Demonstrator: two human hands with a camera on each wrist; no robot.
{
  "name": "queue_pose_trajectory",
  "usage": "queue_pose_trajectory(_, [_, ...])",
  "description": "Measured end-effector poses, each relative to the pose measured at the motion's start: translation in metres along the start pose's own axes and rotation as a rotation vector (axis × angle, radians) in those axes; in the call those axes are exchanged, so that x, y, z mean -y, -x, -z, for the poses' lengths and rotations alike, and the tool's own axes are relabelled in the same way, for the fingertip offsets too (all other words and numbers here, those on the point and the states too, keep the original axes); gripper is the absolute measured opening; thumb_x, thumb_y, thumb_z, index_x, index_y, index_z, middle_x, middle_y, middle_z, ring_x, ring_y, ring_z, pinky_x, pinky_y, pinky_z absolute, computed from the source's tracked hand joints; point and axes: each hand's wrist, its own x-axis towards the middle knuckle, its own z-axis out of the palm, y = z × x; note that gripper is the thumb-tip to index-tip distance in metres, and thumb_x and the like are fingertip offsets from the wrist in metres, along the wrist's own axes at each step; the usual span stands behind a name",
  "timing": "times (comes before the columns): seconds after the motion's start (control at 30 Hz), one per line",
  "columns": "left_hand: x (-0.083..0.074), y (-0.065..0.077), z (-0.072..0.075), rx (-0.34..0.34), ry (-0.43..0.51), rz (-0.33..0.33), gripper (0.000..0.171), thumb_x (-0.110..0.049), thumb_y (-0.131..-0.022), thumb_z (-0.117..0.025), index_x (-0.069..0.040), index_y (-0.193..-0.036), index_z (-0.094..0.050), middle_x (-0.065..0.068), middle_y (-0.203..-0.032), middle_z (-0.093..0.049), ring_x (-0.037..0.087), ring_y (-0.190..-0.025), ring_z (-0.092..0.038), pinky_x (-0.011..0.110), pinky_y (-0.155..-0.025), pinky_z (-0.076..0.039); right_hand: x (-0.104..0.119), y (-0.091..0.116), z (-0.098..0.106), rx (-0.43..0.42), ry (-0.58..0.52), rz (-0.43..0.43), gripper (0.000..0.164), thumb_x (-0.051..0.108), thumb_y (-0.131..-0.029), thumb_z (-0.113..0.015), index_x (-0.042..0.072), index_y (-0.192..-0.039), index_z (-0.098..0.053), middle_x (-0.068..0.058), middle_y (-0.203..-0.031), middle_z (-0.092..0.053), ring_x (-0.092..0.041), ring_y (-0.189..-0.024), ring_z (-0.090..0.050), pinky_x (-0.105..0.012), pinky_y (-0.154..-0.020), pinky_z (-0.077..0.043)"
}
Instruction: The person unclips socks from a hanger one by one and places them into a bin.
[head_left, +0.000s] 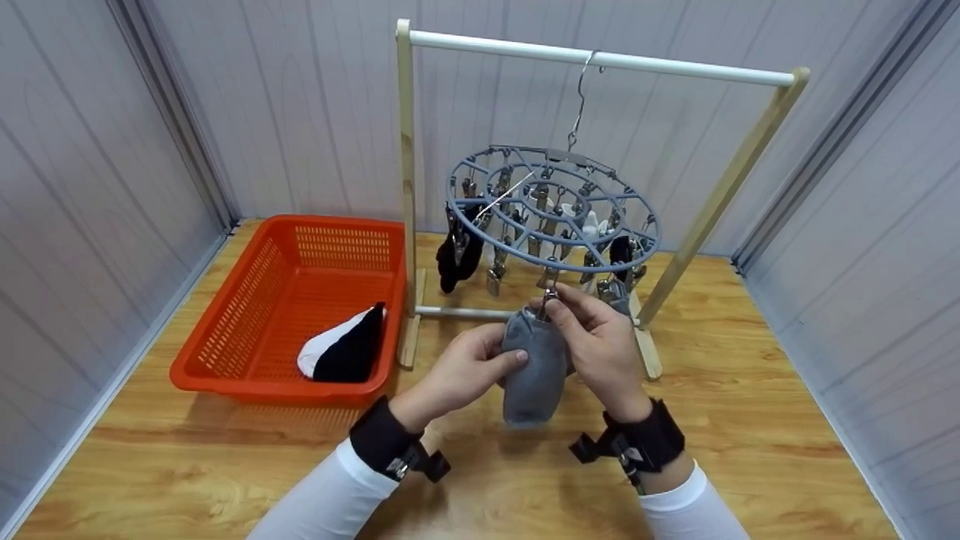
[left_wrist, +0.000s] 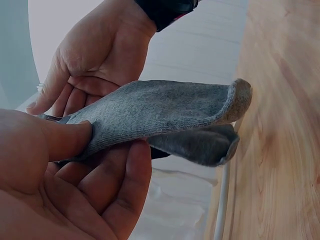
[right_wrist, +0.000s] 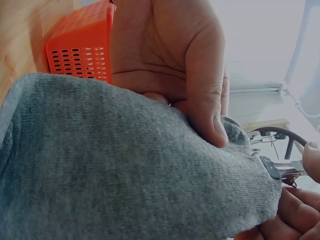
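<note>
A grey sock (head_left: 534,386) hangs toe-down below the front of the round drying rack (head_left: 555,262). My left hand (head_left: 469,367) pinches it near the cuff, thumb in front and fingers behind. My right hand (head_left: 600,349) holds a metal clip (head_left: 551,295) at the sock's top between thumb and fingers. In the right wrist view, the clip's jaws (right_wrist: 271,167) are at the cuff edge. A second grey sock (left_wrist: 200,145) shows behind the held one (left_wrist: 160,107) in the left wrist view.
An orange basket (head_left: 225,384) at left contains a black-and-white sock (head_left: 349,349). The rack hangs from a white bar (head_left: 510,49) on a wooden-legged stand (head_left: 407,150). Black socks (head_left: 459,259) and white pieces (head_left: 592,223) hang among several clips. Walls surround the wooden surface (head_left: 510,487).
</note>
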Motion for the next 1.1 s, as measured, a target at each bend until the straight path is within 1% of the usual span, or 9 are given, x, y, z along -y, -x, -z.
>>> queue_pose_trajectory(0.2, [0.001, 0.001, 0.0, -0.005, -0.016, 0.005, 0.013, -0.008, -0.108, -0.071, 0.001, -0.116, -0.073, 0.002, -0.093, -0.075, 0.012, -0.079, -0.07, 0.031, -0.071, -0.061, 0.0, -0.001, -0.002, -0.005, -0.005, -0.006, 0.034, 0.012, -0.111, -0.07, 0.0, -0.143, -0.071, -0.014, -0.119, -0.083, -0.028, -0.116, -0.078, -0.037, -0.102, -0.06])
queue_pose_trajectory(0.47, [-0.001, 0.0, 0.003, 0.004, -0.018, 0.003, 0.011, -0.008, -0.108, -0.071, 0.001, -0.114, -0.073, 0.001, -0.088, -0.073, 0.013, -0.077, -0.069, 0.041, -0.074, -0.064, 0.0, -0.003, -0.003, -0.011, 0.014, 0.013, 0.026, 0.015, -0.112, -0.07, 0.001, -0.132, -0.078, -0.013, -0.114, -0.083, -0.03, -0.116, -0.076, -0.035, -0.097, -0.061])
queue_pose_trajectory(0.53, [-0.001, -0.001, 0.004, 0.005, -0.017, 0.0, 0.011, -0.008, -0.109, -0.071, 0.001, -0.114, -0.073, 0.0, -0.087, -0.072, 0.013, -0.077, -0.068, 0.045, -0.075, -0.064, 0.0, -0.003, -0.003, -0.021, 0.025, 0.018, 0.023, 0.017, -0.112, -0.07, 0.004, -0.129, -0.08, -0.012, -0.113, -0.083, -0.028, -0.114, -0.077, -0.033, -0.092, -0.062])
queue_pose_trajectory(0.67, [-0.003, -0.001, 0.006, 0.008, -0.018, -0.007, 0.012, -0.009, -0.108, -0.071, 0.001, -0.115, -0.073, 0.001, -0.088, -0.073, 0.013, -0.077, -0.068, 0.044, -0.074, -0.063, -0.001, -0.002, -0.004, -0.057, 0.045, 0.028, 0.021, 0.02, -0.112, -0.071, 0.005, -0.124, -0.082, -0.011, -0.109, -0.084, -0.026, -0.105, -0.079, -0.03, -0.081, -0.063])
queue_pose_trajectory(0.8, [-0.006, 0.0, 0.008, 0.025, -0.02, 0.003, 0.012, -0.01, -0.108, -0.072, 0.001, -0.115, -0.073, 0.004, -0.094, -0.077, 0.013, -0.078, -0.071, 0.039, -0.071, -0.063, -0.003, -0.003, -0.005, -0.091, 0.031, 0.063, 0.02, 0.016, -0.112, -0.071, 0.002, -0.12, -0.082, -0.014, -0.106, -0.083, -0.027, -0.101, -0.08, -0.031, -0.082, -0.064])
queue_pose_trajectory(0.83, [-0.007, 0.001, 0.008, 0.03, -0.018, 0.005, 0.013, -0.01, -0.109, -0.071, 0.0, -0.115, -0.073, 0.005, -0.095, -0.078, 0.013, -0.079, -0.072, 0.039, -0.071, -0.064, -0.003, -0.003, -0.006, -0.097, 0.028, 0.077, 0.02, 0.015, -0.111, -0.071, 0.001, -0.12, -0.082, -0.014, -0.106, -0.084, -0.028, -0.102, -0.081, -0.032, -0.085, -0.064])
queue_pose_trajectory(0.97, [-0.007, 0.002, 0.01, 0.042, -0.02, 0.013, 0.014, -0.011, -0.109, -0.071, 0.0, -0.117, -0.073, 0.007, -0.097, -0.079, 0.014, -0.078, -0.072, 0.047, -0.072, -0.065, -0.007, -0.002, -0.007, -0.119, 0.046, 0.146, 0.018, 0.008, -0.11, -0.071, -0.001, -0.12, -0.083, -0.015, -0.105, -0.084, -0.029, -0.103, -0.081, -0.031, -0.088, -0.064])
queue_pose_trajectory(1.07, [-0.007, 0.003, 0.011, 0.053, -0.011, 0.023, 0.015, -0.011, -0.11, -0.07, 0.001, -0.119, -0.073, 0.008, -0.098, -0.079, 0.014, -0.079, -0.072, 0.045, -0.071, -0.065, -0.008, -0.002, -0.007, -0.118, 0.043, 0.189, 0.018, 0.006, -0.11, -0.07, -0.001, -0.12, -0.083, -0.017, -0.105, -0.084, -0.03, -0.102, -0.081, -0.031, -0.087, -0.064])
queue_pose_trajectory(1.1, [-0.007, 0.003, 0.012, 0.058, -0.01, 0.026, 0.015, -0.011, -0.11, -0.07, 0.001, -0.119, -0.073, 0.008, -0.098, -0.079, 0.014, -0.079, -0.072, 0.042, -0.07, -0.065, -0.009, -0.002, -0.007, -0.114, 0.036, 0.2, 0.018, 0.005, -0.11, -0.07, -0.002, -0.12, -0.083, -0.018, -0.106, -0.083, -0.03, -0.102, -0.082, -0.032, -0.087, -0.064])
